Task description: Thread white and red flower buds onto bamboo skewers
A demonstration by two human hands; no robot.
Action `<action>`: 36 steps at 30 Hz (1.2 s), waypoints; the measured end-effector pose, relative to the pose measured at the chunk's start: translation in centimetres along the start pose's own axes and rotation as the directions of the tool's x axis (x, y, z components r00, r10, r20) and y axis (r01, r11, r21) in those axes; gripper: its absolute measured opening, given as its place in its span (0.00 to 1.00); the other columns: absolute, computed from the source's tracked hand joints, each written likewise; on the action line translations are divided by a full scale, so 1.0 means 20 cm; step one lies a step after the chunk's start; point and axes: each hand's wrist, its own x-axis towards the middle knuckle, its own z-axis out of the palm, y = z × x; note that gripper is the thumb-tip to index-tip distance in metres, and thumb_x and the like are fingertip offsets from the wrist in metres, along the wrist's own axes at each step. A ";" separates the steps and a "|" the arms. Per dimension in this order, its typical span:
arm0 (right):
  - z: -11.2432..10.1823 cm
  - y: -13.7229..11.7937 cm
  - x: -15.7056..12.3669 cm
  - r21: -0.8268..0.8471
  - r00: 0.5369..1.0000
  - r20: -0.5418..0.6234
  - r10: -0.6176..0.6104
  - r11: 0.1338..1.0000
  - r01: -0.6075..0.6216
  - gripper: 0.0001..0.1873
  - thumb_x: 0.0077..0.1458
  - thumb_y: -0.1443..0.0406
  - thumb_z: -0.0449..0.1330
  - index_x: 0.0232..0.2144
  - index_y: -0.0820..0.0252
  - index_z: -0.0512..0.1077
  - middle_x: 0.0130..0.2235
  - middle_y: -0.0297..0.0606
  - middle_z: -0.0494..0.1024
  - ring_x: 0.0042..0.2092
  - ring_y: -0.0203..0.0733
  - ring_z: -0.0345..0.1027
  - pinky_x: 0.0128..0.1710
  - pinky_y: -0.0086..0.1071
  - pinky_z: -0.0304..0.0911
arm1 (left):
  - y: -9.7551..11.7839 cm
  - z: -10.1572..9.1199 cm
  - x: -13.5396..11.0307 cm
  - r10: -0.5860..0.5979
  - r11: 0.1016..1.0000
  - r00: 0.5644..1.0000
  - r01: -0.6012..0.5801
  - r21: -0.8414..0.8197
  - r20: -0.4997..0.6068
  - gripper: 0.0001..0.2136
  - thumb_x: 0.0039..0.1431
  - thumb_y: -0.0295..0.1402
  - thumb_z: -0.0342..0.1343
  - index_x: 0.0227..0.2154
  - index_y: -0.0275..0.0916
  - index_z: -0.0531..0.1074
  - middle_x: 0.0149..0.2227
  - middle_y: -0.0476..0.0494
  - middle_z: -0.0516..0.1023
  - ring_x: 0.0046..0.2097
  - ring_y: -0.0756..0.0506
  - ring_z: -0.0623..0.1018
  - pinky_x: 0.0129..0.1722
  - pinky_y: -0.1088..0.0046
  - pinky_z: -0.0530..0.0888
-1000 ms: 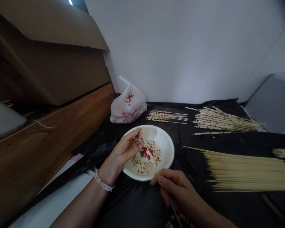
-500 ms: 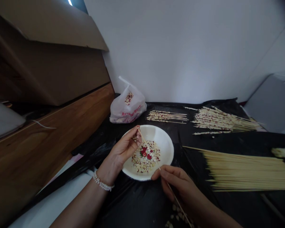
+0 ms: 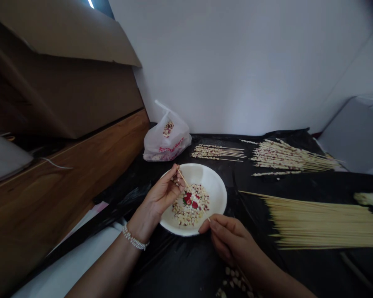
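My left hand (image 3: 165,192) is closed above the left side of a white bowl (image 3: 216,186), with several small white-and-dark-red kernels (image 3: 175,179) tucked in its curled fingers. A thin wooden skewer (image 3: 183,178) slants across the bowl, its upper end at my left fingertips. Its lower part runs to my right hand (image 3: 228,236), which pinches it at the bowl's near right rim. Loose kernels (image 3: 189,217) lie in the bowl around its red-and-green printed centre. The part of the skewer behind my right fingers is mostly hidden.
Behind the bowl stands a plastic bag (image 3: 168,142) of kernels. Filled skewers lie in a small group (image 3: 207,152) and a larger pile (image 3: 276,155). Bare skewers (image 3: 326,223) are at right. Loose pieces (image 3: 233,279) lie near my right wrist. A cardboard box (image 3: 90,91) stands left.
The skewer's upper end has shifted slightly left at my left fingertips. Its rear length, seen below my right hand before, no longer shows clearly. Both hands stay almost in place.
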 end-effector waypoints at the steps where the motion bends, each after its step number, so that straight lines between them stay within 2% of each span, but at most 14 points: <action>1: 0.00 0.00 0.00 -0.006 1.000 -0.010 -0.009 1.000 0.009 0.21 0.64 0.50 0.60 0.34 0.63 0.78 0.14 0.20 0.56 0.16 0.28 0.40 0.16 0.26 0.34 | 0.00 0.00 0.00 -0.004 1.000 1.000 0.004 -0.029 0.000 0.05 0.62 0.23 0.59 0.39 0.36 0.75 0.27 0.51 0.74 0.27 0.55 0.74 0.29 0.84 0.74; 4: 0.00 0.01 0.01 -0.031 1.000 -0.014 -0.015 0.999 0.014 0.22 0.63 0.49 0.59 0.35 0.62 0.77 0.14 0.20 0.57 0.16 0.28 0.42 0.16 0.26 0.36 | -0.01 0.00 0.01 -0.025 0.994 1.000 0.024 -0.111 -0.005 0.03 0.63 0.22 0.57 0.37 0.34 0.75 0.27 0.50 0.75 0.26 0.54 0.74 0.27 0.83 0.74; 7: 0.01 0.00 0.00 -0.043 1.000 -0.017 -0.016 0.999 0.016 0.22 0.63 0.49 0.59 0.35 0.62 0.77 0.14 0.20 0.58 0.16 0.28 0.42 0.16 0.26 0.37 | -0.01 0.01 0.01 -0.031 0.992 1.000 0.030 -0.125 -0.006 0.04 0.64 0.23 0.55 0.34 0.34 0.74 0.27 0.49 0.75 0.26 0.54 0.75 0.26 0.82 0.74; 12: 0.00 0.01 -0.01 -0.060 1.000 -0.018 -0.004 0.998 0.003 0.21 0.65 0.49 0.57 0.36 0.60 0.77 0.15 0.20 0.58 0.16 0.27 0.42 0.16 0.25 0.37 | -0.02 0.05 -0.03 -0.038 0.996 0.998 0.034 -0.079 -0.045 0.08 0.68 0.25 0.52 0.32 0.33 0.74 0.26 0.47 0.75 0.25 0.53 0.75 0.26 0.81 0.75; 15: 0.00 0.01 -0.01 -0.057 1.000 -0.026 -0.017 0.998 0.016 0.20 0.65 0.50 0.58 0.36 0.60 0.77 0.14 0.20 0.58 0.15 0.27 0.43 0.15 0.25 0.38 | -0.04 0.06 -0.05 -0.026 0.999 0.998 0.024 -0.027 -0.050 0.08 0.67 0.23 0.52 0.32 0.33 0.74 0.26 0.47 0.76 0.25 0.54 0.75 0.26 0.81 0.75; 24: 0.01 -0.04 -0.01 -0.018 0.999 -0.033 -0.035 0.999 0.035 0.19 0.63 0.50 0.60 0.34 0.60 0.76 0.14 0.21 0.60 0.14 0.26 0.44 0.14 0.23 0.40 | -0.11 0.03 -0.07 -0.104 0.976 0.986 0.075 0.205 0.131 0.02 0.57 0.21 0.62 0.29 0.30 0.76 0.24 0.46 0.76 0.24 0.52 0.75 0.24 0.79 0.74; 36: 0.01 -0.05 -0.01 -0.058 0.998 -0.061 -0.021 0.998 0.017 0.19 0.64 0.51 0.59 0.35 0.61 0.76 0.14 0.21 0.60 0.15 0.26 0.44 0.14 0.23 0.39 | -0.10 0.02 -0.07 -0.121 0.952 0.974 0.060 0.300 0.190 0.05 0.52 0.23 0.68 0.30 0.30 0.77 0.25 0.47 0.76 0.25 0.53 0.74 0.26 0.78 0.74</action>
